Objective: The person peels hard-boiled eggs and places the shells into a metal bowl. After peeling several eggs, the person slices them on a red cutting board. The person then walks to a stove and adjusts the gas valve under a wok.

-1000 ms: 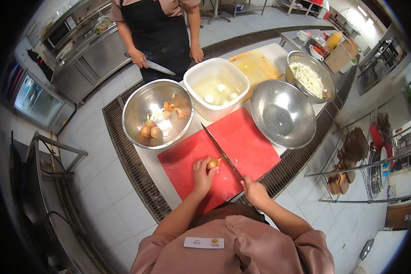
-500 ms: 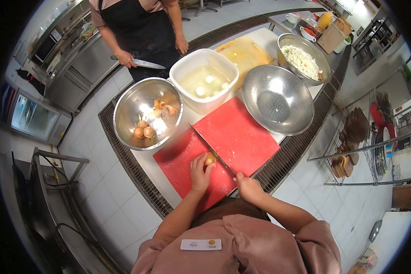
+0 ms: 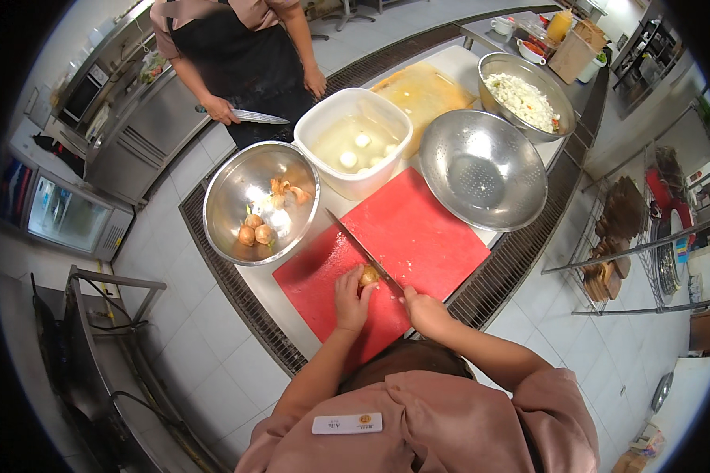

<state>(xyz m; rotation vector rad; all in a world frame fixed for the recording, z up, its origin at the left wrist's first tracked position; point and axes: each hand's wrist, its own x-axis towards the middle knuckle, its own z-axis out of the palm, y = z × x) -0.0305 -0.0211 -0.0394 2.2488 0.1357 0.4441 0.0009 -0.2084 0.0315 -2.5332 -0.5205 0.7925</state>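
Note:
My left hand [image 3: 353,298] is closed around a small brown-skinned onion [image 3: 369,276], pressing it onto the red cutting board [image 3: 426,229]. In my right hand [image 3: 426,312] is the handle of a long knife [image 3: 363,250]. Its blade points away and to the left across the board, right beside the onion. Whether the edge has entered the onion I cannot tell. Left of the board stands a steel bowl [image 3: 227,185] holding several unpeeled onions [image 3: 255,230] and loose skins [image 3: 288,190]. Small pale bits lie on the board.
Behind the board are a white tub [image 3: 353,183] with peeled onions in cloudy water and a stained yellowish board [image 3: 426,91]. A steel colander [image 3: 481,169] and a bowl of chopped white vegetable [image 3: 521,101] stand at right. Across the table, a person's hand [image 3: 219,109] holds another knife [image 3: 260,117].
The whole view has shifted slightly. My hands keep nearly the same hold on the onion and knife. The co-worker has barely moved.

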